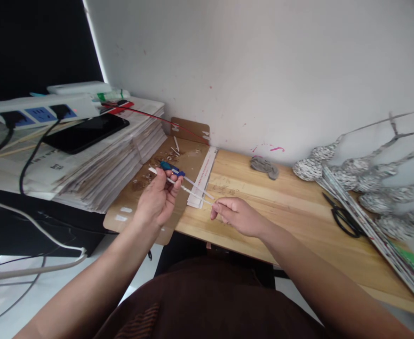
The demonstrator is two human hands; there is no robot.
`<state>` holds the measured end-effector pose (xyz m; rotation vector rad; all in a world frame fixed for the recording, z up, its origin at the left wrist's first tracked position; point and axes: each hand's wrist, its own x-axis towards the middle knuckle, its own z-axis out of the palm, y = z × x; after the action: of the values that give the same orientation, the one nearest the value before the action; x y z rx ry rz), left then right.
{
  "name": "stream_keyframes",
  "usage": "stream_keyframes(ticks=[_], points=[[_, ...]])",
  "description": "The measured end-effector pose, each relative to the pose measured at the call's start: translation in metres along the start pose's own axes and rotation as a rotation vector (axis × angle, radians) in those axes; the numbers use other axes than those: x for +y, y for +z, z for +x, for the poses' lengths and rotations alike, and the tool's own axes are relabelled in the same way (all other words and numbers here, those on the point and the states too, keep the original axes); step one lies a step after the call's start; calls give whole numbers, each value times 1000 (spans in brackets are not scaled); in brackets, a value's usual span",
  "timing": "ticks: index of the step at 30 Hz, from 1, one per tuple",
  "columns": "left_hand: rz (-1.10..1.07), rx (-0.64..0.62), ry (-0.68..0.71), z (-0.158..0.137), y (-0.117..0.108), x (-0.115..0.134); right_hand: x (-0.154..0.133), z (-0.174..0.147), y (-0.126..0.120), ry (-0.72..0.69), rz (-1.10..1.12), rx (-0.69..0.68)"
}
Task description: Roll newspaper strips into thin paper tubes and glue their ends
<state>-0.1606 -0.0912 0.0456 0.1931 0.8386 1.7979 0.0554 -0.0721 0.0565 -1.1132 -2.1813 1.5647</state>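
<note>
My left hand (159, 195) is closed, fingertips pinching a thin twisted paper strip (193, 193), whose flat white end sticks out past the thumb. The strip's other end is pinched in my right hand (233, 213), so it stretches at a slant between both hands. Just behind my left fingers lies a blue and teal tool (174, 169) that looks like a glue gun, partly hidden by the hand. A pale thin rod (202, 189) runs from near it towards my right hand. Underneath are stained brown cardboard (143, 200) and a white printed paper strip (207, 172).
On the left, a stack of newspapers (122, 160) bears a power strip (44, 110) and a black phone (87, 132). Rightward on the wooden table (263, 207) are a grey cloth (263, 167), black scissors (344, 221), rolled paper sticks (372, 230) and several woven paper shapes (307, 169).
</note>
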Motion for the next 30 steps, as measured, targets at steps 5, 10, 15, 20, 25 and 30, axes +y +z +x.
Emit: stream_keyframes(ticks=[5,10,15,20,25,30], points=[[-12,49,-17,1,0,4,11,-1,-9,135,367,-224],[-2,45,-24,1,1,0,16,-1,-10,202,367,-159],[10,46,-30,0,2,1,17,-3,-11,231,379,-184],[17,36,-23,-2,2,1,19,-4,-11,241,348,-171],[6,30,-27,-3,3,-2,15,-2,-8,250,339,-155],[5,25,-30,-4,2,-5,9,5,-3,218,381,-150]])
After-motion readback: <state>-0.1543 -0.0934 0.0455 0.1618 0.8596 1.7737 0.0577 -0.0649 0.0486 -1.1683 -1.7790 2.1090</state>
